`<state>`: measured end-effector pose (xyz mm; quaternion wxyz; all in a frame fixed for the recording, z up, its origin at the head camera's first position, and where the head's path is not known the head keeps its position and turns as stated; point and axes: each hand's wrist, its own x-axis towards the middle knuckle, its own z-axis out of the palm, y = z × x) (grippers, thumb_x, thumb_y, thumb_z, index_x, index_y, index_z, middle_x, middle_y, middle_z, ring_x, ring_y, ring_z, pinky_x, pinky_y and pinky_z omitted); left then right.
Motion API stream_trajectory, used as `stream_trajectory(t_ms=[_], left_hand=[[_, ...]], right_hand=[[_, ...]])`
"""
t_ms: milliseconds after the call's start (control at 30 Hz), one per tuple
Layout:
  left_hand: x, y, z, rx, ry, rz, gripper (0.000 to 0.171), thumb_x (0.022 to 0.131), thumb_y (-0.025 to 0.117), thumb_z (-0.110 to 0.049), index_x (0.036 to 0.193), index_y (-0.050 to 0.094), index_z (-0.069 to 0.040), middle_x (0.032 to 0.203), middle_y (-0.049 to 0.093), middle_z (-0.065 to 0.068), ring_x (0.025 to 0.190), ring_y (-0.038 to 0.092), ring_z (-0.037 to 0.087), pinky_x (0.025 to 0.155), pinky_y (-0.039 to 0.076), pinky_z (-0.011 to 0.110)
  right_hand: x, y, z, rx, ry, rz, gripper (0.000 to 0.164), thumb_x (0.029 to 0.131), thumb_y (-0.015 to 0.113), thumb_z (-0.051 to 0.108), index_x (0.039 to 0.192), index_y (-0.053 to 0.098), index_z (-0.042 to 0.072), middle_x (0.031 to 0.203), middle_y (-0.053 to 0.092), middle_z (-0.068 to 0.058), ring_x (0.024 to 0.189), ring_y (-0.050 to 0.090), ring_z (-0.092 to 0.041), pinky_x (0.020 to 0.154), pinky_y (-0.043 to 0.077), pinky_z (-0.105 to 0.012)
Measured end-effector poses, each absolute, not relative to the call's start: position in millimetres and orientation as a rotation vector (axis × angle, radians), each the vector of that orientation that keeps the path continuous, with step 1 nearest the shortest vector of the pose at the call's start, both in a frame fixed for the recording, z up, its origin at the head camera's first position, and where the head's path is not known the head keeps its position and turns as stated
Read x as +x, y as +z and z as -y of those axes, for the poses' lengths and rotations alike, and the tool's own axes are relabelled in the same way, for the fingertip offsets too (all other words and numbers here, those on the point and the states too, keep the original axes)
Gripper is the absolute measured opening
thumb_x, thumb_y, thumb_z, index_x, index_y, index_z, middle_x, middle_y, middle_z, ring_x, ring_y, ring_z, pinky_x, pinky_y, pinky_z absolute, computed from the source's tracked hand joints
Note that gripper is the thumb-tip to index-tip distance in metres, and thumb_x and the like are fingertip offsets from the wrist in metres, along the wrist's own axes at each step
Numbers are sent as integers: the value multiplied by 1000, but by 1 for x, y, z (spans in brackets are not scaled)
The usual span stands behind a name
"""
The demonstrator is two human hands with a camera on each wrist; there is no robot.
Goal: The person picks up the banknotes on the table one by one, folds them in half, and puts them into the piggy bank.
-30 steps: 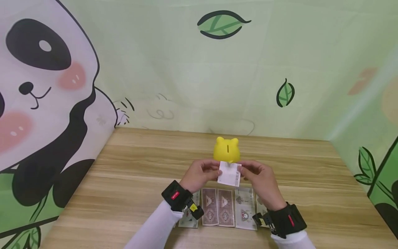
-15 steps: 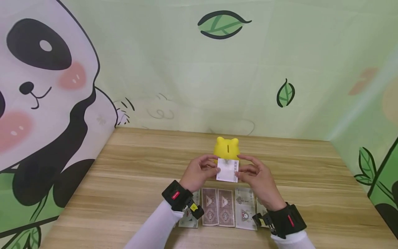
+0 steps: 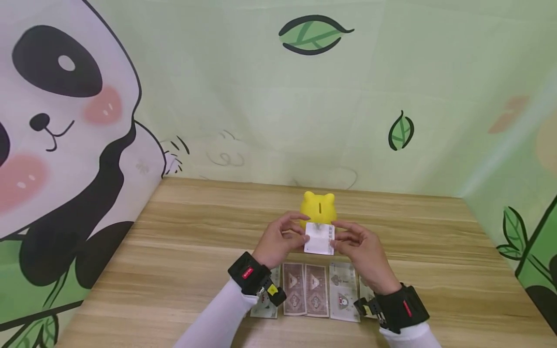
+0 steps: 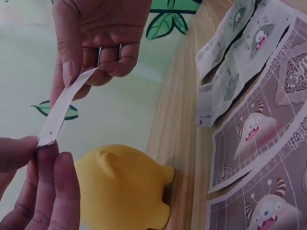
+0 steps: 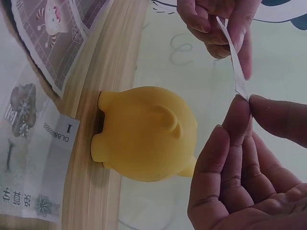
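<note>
Both hands hold a folded play banknote [image 3: 319,239] between them, in front of a yellow piggy bank [image 3: 318,207]. My left hand [image 3: 279,241] pinches its left edge between thumb and fingers. On the opposite edge, the thumb and fingers of my right hand [image 3: 364,251] pinch it too. Seen nearly edge-on in the left wrist view, the folded note [image 4: 62,108] bends slightly and is held up off the table. The piggy bank stands on the table with its slot facing up, and the right wrist view shows its rounded back [image 5: 148,134].
A row of play banknotes lies near the front, among them two brown ones [image 3: 316,290] and a pale one [image 3: 344,292]. More pale notes are partly under the wrists. The wood table [image 3: 196,232] meets a green cloth backdrop [image 3: 243,96] printed with a panda and leaves.
The folded note has shifted slightly up and left and turned from a slant to nearly square. My right fingers have changed their place along its edge. The piggy bank and row of notes stay put.
</note>
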<state>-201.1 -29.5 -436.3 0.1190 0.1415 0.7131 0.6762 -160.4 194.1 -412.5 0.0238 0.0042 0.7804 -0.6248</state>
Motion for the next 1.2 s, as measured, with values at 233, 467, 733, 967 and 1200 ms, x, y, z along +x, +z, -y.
stream_trajectory(t_ms=[233,467,733,967,1200], left_hand=[[-199,-438,28,412,1963,-2096,27,94,73,-5,122,72,-7,105,67,11,78,72,15,88,62,54],[-200,-440,26,417,1934,-2145,29,92,75,-4,121,73,-6,102,69,11,79,71,14,83,64,48],[-199,-442,26,421,1906,-2208,21,90,76,-3,111,76,-4,98,72,13,82,68,13,80,64,38],[-197,-438,26,457,1840,-2304,14,92,75,-5,105,79,-7,98,75,8,84,67,12,74,57,26],[-197,-436,26,448,1792,-2351,13,93,76,-9,103,81,-14,103,77,4,94,67,16,79,57,29]], right_hand=[[-159,-412,-195,31,-1917,-2404,51,90,73,-2,139,61,1,108,73,-16,88,70,-9,80,60,-27],[-158,-411,-195,27,-1885,-2417,54,91,73,0,143,59,5,110,72,-17,90,71,-11,81,61,-27],[-158,-414,-195,-26,-1800,-2509,33,93,73,4,126,72,1,113,73,-17,93,67,-11,80,58,-21],[-158,-415,-195,-3,-1691,-2574,24,96,72,9,119,77,8,119,75,-14,101,68,-16,84,57,-24],[-160,-416,-195,4,-1645,-2619,23,97,71,12,118,78,10,123,74,-13,105,69,-20,85,56,-25]])
